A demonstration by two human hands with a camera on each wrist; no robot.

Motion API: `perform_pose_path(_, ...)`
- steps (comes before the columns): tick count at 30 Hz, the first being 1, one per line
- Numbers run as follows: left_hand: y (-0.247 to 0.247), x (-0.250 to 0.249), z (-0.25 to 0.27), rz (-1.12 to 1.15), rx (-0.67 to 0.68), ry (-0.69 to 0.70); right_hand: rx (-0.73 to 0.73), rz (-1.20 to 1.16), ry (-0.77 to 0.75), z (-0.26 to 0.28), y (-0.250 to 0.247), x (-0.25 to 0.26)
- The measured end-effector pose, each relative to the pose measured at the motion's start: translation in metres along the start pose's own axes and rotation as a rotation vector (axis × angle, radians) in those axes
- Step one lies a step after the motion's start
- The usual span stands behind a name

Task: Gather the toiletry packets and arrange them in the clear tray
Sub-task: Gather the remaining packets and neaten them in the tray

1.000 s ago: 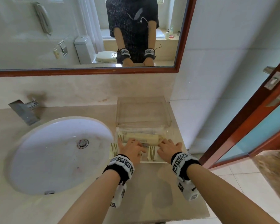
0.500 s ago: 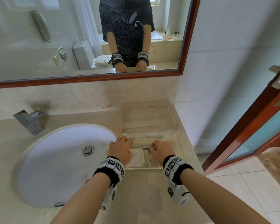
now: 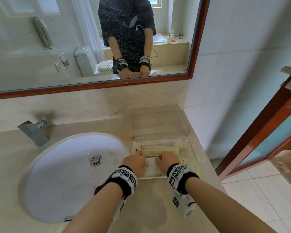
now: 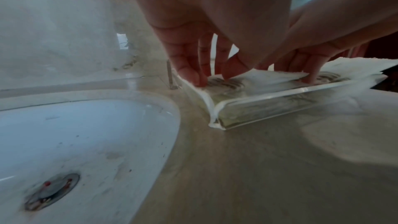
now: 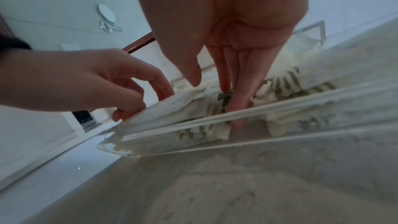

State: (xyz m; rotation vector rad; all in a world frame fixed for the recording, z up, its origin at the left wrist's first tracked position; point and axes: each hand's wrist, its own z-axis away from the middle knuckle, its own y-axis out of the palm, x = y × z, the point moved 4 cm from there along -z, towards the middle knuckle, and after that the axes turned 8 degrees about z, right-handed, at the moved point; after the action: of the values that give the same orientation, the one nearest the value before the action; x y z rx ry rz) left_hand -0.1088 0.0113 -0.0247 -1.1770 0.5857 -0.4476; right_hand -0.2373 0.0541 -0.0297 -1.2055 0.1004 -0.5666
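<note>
Packet seemingly between both grips

Both hands reach forward, left hand and right hand fingers pointing down

Both my hands occupy the near end of the clear tray, so access there is blocked: my left hand fills the near-left corner and my right hand the middle. Long packets lie across the tray just beyond my fingertips. The far half of the tray is open from above, bounded by its low walls. The backsplash and mirror frame close off the far side. The right wall stands close beside the tray. On the left, the sink basin drops away. The bare counter near me gives free passage.
</note>
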Motion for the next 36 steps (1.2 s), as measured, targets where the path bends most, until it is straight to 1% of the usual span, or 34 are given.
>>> perform_pose_path(3,0.005,-0.008,-0.004,0.071,0.015,0.046,0.027,-0.01,0.004,0.003,0.003,0.011)
perform_pose_path(5,0.007,-0.01,-0.005,0.112,0.007,0.038,0.035,0.01,-0.007,0.006,0.004,0.017)
perform_pose_path(7,0.005,-0.007,-0.006,0.137,-0.01,0.033,0.023,0.004,0.008,0.005,0.001,0.013)
perform_pose_path(10,0.002,-0.001,-0.006,0.097,-0.073,0.057,0.0,0.0,0.038,0.003,-0.003,0.002)
perform_pose_path(12,0.005,0.0,-0.007,0.049,-0.07,0.081,0.016,-0.012,0.017,0.002,0.0,0.004)
perform_pose_path(15,0.009,0.0,-0.009,0.036,-0.062,0.075,0.016,-0.05,-0.001,0.003,0.001,0.008)
perform_pose_path(17,0.003,0.001,-0.011,0.034,-0.108,0.066,-0.046,-0.097,0.033,-0.001,-0.009,0.001)
perform_pose_path(20,-0.01,0.004,-0.016,0.011,-0.168,0.046,-0.186,-0.182,0.125,-0.008,-0.028,-0.021)
perform_pose_path(22,-0.013,0.008,-0.019,-0.045,-0.13,0.012,-0.256,-0.196,0.176,-0.012,-0.037,-0.035)
perform_pose_path(23,-0.013,0.01,-0.021,-0.076,-0.101,-0.006,-0.268,-0.192,0.192,-0.015,-0.039,-0.04)
perform_pose_path(24,-0.012,0.012,-0.022,-0.099,-0.074,-0.02,-0.254,-0.186,0.212,-0.017,-0.039,-0.045)
perform_pose_path(26,-0.009,0.015,-0.025,-0.102,-0.047,-0.035,-0.165,-0.172,0.252,-0.024,-0.035,-0.053)
perform_pose_path(28,-0.008,0.015,-0.026,-0.07,-0.045,-0.039,-0.079,-0.171,0.262,-0.028,-0.03,-0.056)
perform_pose_path(29,-0.007,0.015,-0.026,-0.053,-0.043,-0.04,-0.068,-0.173,0.256,-0.03,-0.029,-0.056)
perform_pose_path(31,-0.007,0.015,-0.026,-0.025,-0.029,-0.044,-0.107,-0.215,0.236,-0.032,-0.031,-0.055)
perform_pose_path(34,-0.006,0.018,-0.027,0.011,0.005,-0.054,-0.25,-0.323,0.208,-0.036,-0.04,-0.054)
perform_pose_path(36,-0.005,0.021,-0.029,0.015,0.054,-0.077,-0.298,-0.346,0.182,-0.037,-0.045,-0.052)
